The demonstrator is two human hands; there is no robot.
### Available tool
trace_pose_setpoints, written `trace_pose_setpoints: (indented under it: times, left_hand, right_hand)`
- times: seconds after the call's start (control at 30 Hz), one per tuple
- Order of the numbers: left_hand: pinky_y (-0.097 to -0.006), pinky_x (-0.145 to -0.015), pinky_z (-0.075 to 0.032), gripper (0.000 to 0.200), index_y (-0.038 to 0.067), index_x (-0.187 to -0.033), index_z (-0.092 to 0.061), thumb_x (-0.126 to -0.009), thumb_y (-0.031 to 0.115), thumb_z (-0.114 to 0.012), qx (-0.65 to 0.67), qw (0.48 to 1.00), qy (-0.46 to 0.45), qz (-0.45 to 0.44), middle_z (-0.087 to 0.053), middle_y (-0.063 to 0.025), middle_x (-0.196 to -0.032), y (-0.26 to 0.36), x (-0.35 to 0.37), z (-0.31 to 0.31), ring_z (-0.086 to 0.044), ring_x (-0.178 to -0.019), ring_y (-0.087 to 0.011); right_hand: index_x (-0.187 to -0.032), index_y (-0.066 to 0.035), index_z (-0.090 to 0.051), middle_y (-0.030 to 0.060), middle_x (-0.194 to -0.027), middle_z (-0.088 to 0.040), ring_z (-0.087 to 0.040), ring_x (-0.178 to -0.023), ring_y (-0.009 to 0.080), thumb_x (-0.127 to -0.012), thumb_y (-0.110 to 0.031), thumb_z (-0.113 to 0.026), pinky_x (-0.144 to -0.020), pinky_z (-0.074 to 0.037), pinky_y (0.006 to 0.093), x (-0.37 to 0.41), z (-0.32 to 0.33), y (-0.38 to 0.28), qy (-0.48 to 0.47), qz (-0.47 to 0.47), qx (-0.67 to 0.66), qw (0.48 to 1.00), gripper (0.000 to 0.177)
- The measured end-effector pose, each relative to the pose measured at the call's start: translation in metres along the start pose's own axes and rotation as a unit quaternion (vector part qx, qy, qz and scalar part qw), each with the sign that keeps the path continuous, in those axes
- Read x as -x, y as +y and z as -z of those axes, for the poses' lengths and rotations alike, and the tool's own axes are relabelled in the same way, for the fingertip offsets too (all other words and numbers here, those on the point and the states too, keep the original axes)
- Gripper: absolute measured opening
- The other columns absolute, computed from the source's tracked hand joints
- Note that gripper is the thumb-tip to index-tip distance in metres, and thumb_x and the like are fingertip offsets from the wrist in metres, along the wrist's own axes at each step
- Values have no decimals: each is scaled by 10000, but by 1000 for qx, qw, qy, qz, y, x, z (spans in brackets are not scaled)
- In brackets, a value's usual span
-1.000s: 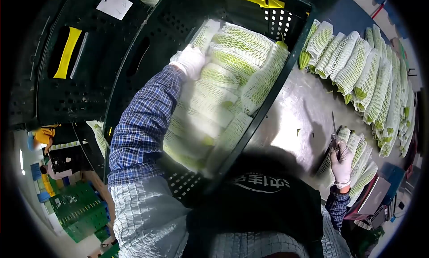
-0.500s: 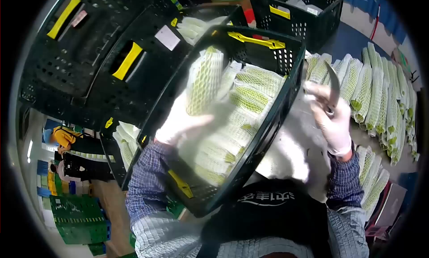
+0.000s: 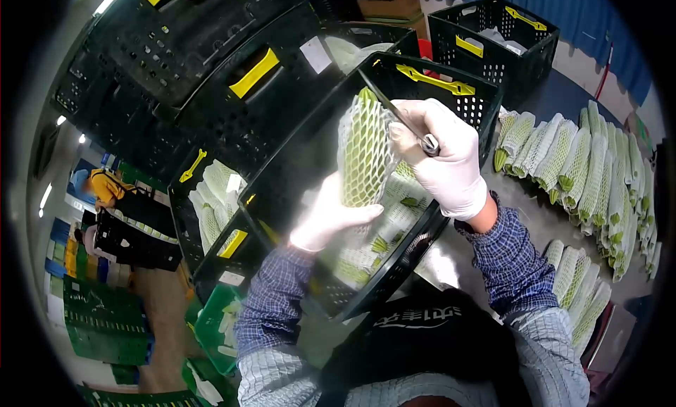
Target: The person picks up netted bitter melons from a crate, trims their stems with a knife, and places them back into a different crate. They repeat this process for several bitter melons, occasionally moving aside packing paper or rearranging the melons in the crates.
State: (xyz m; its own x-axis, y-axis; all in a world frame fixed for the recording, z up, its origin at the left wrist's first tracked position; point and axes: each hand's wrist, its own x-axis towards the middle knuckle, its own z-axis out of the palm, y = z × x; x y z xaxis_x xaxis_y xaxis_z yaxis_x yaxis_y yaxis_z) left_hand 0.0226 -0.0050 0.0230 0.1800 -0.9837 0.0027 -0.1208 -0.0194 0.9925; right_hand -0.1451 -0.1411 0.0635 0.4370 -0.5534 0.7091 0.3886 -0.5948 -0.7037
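Observation:
My left hand (image 3: 327, 217), in a white glove, grips the lower end of a green vegetable wrapped in white foam net (image 3: 364, 157) and holds it upright over a black crate (image 3: 451, 90). My right hand (image 3: 443, 153), also gloved, holds a knife (image 3: 398, 115) whose blade lies against the upper part of that vegetable. More netted vegetables (image 3: 373, 245) lie in the crate below my hands.
Rows of netted vegetables (image 3: 598, 174) lie on the metal table (image 3: 528, 210) to the right, more near its front edge (image 3: 581, 287). Black crates with yellow handles (image 3: 211, 76) stack at left and behind. A person in yellow (image 3: 105, 185) works at far left.
My left hand has lifted one netted vegetable out of the crate and stood it upright. My right hand has swung the knife left from above the table to the vegetable's top.

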Motion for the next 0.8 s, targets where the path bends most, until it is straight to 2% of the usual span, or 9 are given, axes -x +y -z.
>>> trace_pose_setpoints:
  times: [0.07,0.17,0.27,0.33,0.4,0.5,0.63,0.73,0.8]
  left_hand:
    - [-344,-988,-510,658,9,-1317,-540,-755,182,-834,39,999,14,-23,-665,-77,-1182,11,2,-3,-630,-1068,-165]
    - [-369,-988,-519,640,11,-1316,-537,-763,173,-818,80,993,34,-78,-663,-103,-1220,3,-6,0,-638,-1095,-180]
    - [-371,-945,-545,566,-1,-1282,-544,-794,146,-789,-131,977,28,-167,-629,-105,-1190,-43,-10,25,-645,-1018,-194]
    - [-365,-938,-544,559,-1,-1287,-539,-802,136,-782,-81,990,34,-113,-623,-105,-1185,-35,-8,20,-640,-1019,-196]
    - [-359,-931,-544,553,-1,-1291,-534,-810,126,-775,-34,997,44,-59,-617,-105,-1180,-17,-4,12,-635,-1021,-198]
    - [-344,-917,-541,547,1,-1308,-523,-824,102,-759,71,997,31,-20,-609,-105,-1184,-11,-2,19,-626,-1030,-201]
    - [-341,-908,-543,547,2,-1305,-530,-820,99,-763,180,983,35,-6,-619,-101,-1175,-9,7,24,-631,-1022,-198]
    - [-338,-902,-545,547,3,-1303,-535,-817,98,-766,208,977,48,-4,-626,-97,-1169,-9,13,22,-634,-1015,-196]
    - [-336,-898,-546,546,4,-1302,-538,-815,96,-768,223,973,57,-5,-631,-95,-1164,-9,15,19,-637,-1011,-195]
  right_hand:
    - [-1256,-6,-607,11,-942,-663,-566,-763,36,-860,-70,-749,-701,-482,201,6,4,-13,-13,-120,-6,993,426]
    - [-1287,-14,-567,77,-983,-697,-647,-818,86,-804,-205,-808,-728,-531,246,10,1,-16,-169,-78,19,982,573]
    - [-1264,-6,-593,22,-677,-654,-600,-476,164,-880,-271,-717,-620,-557,257,29,-22,-14,-248,82,187,947,483]
    - [-1323,3,-568,34,-744,-668,-635,-563,178,-914,-189,-634,-651,-558,274,31,-29,-27,-346,67,222,909,457]
    - [-1353,-33,-572,42,-858,-676,-662,-718,180,-896,-129,-585,-656,-535,286,53,-54,11,-199,138,-171,955,467]
    - [-1316,-78,-609,17,-805,-643,-639,-670,171,-841,-118,-602,-599,-509,277,54,-34,-12,-305,206,251,895,477]
    - [-1413,-206,-544,30,-730,-621,-647,-622,196,-748,-120,-662,-535,-480,319,46,-33,-21,-384,97,299,868,681]
    - [-1247,-150,-650,48,-701,-626,-660,-626,214,-696,-91,-698,-561,-509,325,48,-31,-18,-290,13,150,945,556]
    - [-949,-90,-679,73,-690,-637,-671,-636,242,-661,-57,-738,-581,-525,322,51,-34,-18,-261,8,142,955,296]
